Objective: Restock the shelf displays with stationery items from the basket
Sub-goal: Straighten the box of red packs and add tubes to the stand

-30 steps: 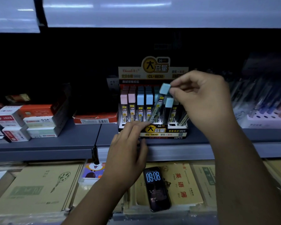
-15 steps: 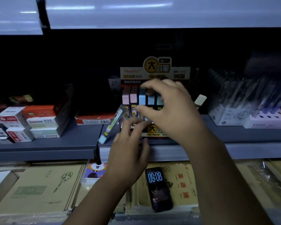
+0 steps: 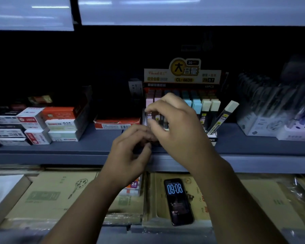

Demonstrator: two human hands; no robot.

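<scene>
Hovering at the display box, my right hand and left hand are curled; can't tell if either holds anything. My wrist could topple the leaning tube.

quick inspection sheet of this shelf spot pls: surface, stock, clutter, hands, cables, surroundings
surface: grey shelf, dimly lit, carrying stock.
job's things: lead refill display box stands on the shelf with rows of pink, blue and cream caps; one cream-capped tube leans out at its right end; basket not in view.
clutter: phone showing 09:08 lies on notebooks below the shelf.
grippers: left hand, fingers curled, at the box's front edge; right hand over the left tubes; unclear whether either holds anything.
cables: nothing seen.
surroundings: stacked small boxes left, pen packs right, lit panel above.
</scene>
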